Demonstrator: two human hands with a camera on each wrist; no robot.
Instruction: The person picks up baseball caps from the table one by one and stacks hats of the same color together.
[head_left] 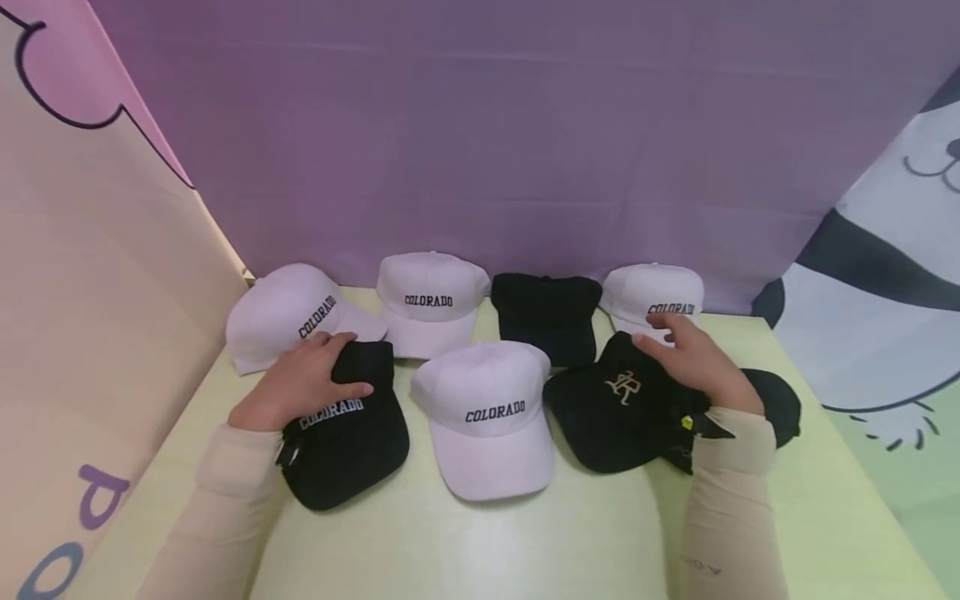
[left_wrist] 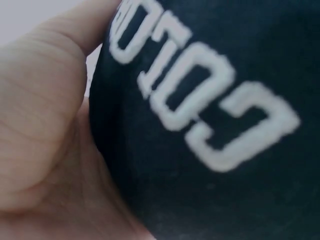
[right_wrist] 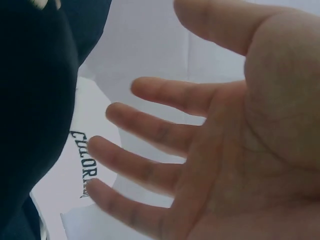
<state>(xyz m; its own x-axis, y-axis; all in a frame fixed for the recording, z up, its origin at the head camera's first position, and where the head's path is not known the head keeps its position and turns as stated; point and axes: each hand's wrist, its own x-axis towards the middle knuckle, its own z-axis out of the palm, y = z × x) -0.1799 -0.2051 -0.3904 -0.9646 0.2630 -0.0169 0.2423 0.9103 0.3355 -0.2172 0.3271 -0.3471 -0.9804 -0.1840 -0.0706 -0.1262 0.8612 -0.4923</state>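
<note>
Left hand (head_left: 300, 385) grasps black COLORADO cap (head_left: 348, 458) toward left edge of tabletop (head_left: 465, 533); right hand (head_left: 693, 358) empty. Low sweep could displace gold-monogram cap (head_left: 600, 421).

Bare hands (head_left: 300, 379) (head_left: 693, 360) show beyond long beige sleeves. The left sleeve (head_left: 225, 492), at eight o'clock, has a small dark fitting (head_left: 289, 454) at its cuff's three o'clock. The right sleeve (head_left: 731, 500), at four o'clock, bears small dark lettering (head_left: 703, 569) and a yellow patch (head_left: 687, 422) at its cuff's ten o'clock.
</note>
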